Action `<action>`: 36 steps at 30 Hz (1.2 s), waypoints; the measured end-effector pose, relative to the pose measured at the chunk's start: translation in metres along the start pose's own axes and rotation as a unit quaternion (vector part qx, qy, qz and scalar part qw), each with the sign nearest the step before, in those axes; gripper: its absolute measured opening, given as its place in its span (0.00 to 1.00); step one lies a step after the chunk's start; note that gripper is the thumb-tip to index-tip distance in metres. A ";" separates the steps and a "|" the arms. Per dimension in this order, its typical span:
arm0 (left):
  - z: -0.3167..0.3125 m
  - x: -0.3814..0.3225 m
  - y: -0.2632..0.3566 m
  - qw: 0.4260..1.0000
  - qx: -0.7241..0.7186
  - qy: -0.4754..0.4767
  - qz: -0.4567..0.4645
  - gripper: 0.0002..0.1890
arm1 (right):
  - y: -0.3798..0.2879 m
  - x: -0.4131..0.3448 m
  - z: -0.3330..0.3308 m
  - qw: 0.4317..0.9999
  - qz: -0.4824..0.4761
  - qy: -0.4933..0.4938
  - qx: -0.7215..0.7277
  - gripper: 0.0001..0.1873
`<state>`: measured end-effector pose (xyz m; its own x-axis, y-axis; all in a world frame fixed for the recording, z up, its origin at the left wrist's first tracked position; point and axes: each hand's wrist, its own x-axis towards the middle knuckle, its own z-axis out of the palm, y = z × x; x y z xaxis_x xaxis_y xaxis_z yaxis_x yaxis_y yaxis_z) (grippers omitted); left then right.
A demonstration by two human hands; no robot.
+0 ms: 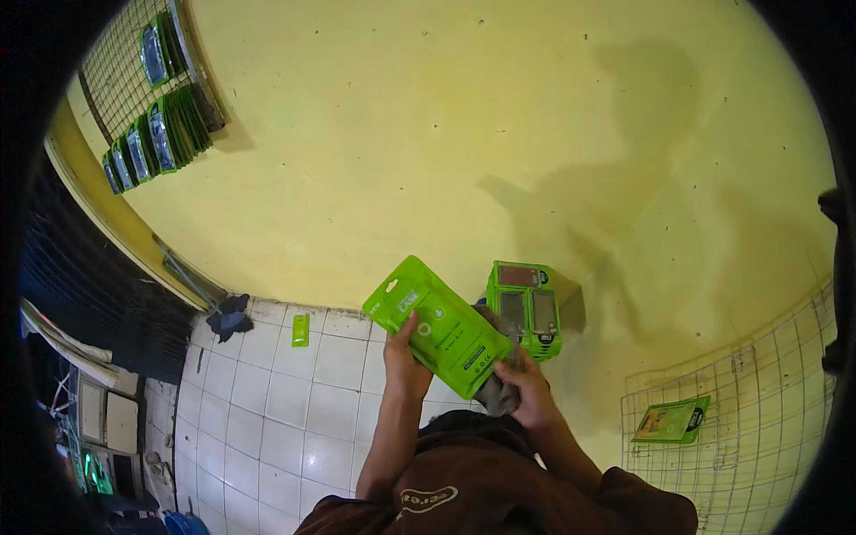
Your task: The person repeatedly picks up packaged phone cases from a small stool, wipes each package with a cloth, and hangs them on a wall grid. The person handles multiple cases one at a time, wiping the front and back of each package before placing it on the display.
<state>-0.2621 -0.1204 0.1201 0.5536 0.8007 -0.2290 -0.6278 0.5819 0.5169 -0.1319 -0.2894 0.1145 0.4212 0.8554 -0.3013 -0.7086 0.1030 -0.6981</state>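
Note:
My left hand (406, 361) holds a green hang-hole packet (438, 328), its thumb lying across the printed face. The packet is tilted and bears writing and small symbols. My right hand (528, 386) is closed at its lower right edge, with a crumpled dark grey cloth (498, 396) bunched in the same grip. Part of the cloth is hidden behind the packet. Just past my right hand, against the wall, is a pile of green phone-case packets (528, 309) with clear windows.
One green packet (301, 330) lies on the white floor tiles (267, 401). A wire rack (117, 73) at upper left carries rows of hanging packets (160, 134). Another wire grid (749, 401) holds a packet (672, 421) at right. A dark cloth (231, 317) lies near the doorway.

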 end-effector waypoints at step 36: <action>0.016 0.003 0.004 0.990 -0.030 -0.082 -0.106 0.31 | -0.050 0.019 0.092 0.596 -0.374 -0.152 -0.694 0.43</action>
<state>-0.2545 -0.1181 0.1353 0.7550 0.6282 -0.1882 -0.5166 0.7465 0.4194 -0.1407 -0.2319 0.2040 0.0536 0.9083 0.4149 0.8530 0.1744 -0.4919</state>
